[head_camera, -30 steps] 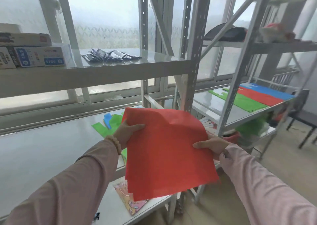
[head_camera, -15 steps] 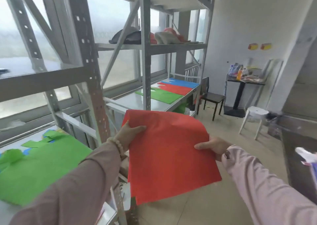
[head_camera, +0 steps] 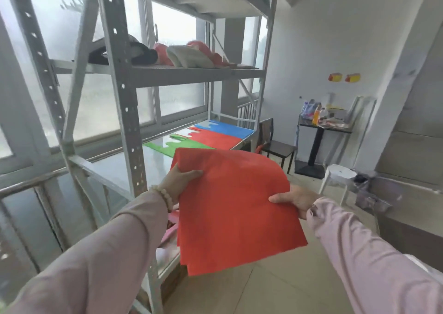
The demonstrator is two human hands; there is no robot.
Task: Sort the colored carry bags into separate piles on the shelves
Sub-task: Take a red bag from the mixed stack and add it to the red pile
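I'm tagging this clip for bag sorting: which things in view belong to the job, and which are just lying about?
Job: red bags held by left hand and right hand; green pile, red pile, blue pile on the shelf.
Lying about: caps on the upper shelf; chair; cluttered side table; white stool.

chair (head_camera: 279, 147), cluttered table (head_camera: 335, 129), stool (head_camera: 340, 175), perhaps caps (head_camera: 189, 56)

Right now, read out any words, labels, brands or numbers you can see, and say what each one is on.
None legible.
Two red-and-yellow wall signs: too small and blurred to read.
Bottles on the black side table: labels blurred.
Stack of red carry bags held by left hand and right hand: no print showing.
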